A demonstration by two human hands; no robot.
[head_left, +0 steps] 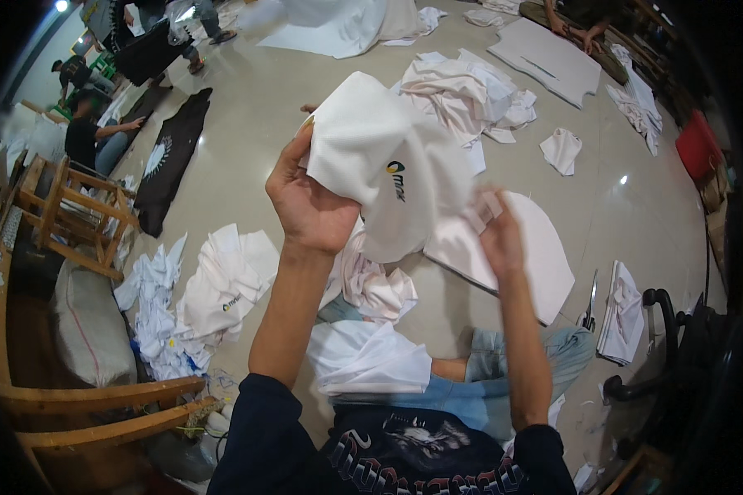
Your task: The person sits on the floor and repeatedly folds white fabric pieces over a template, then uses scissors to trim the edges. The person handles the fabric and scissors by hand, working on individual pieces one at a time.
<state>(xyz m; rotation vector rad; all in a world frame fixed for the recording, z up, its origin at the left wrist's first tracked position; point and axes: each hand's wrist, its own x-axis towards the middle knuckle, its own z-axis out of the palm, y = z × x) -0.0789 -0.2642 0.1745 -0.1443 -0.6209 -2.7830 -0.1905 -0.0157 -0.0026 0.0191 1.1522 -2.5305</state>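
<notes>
The step in hand looks like spreading a white cloth [363, 140], upper centre of the frame; the next move likely needs both edges controlled. The left hand [315, 202], raised palm-inward, has its grip pinching the left edge; the right hand [501, 233] blurs right of centre, its grip unclear.

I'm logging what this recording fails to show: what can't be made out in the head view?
All in the head view:
- Right hand: motion blur hides its exact grip.
- Left hand: some fingers are hidden behind the raised white cloth.
- White panel on the floor: partly covered by the right hand and raised cloth.
- Upper-right co-worker: cut off by the top edge.
</notes>
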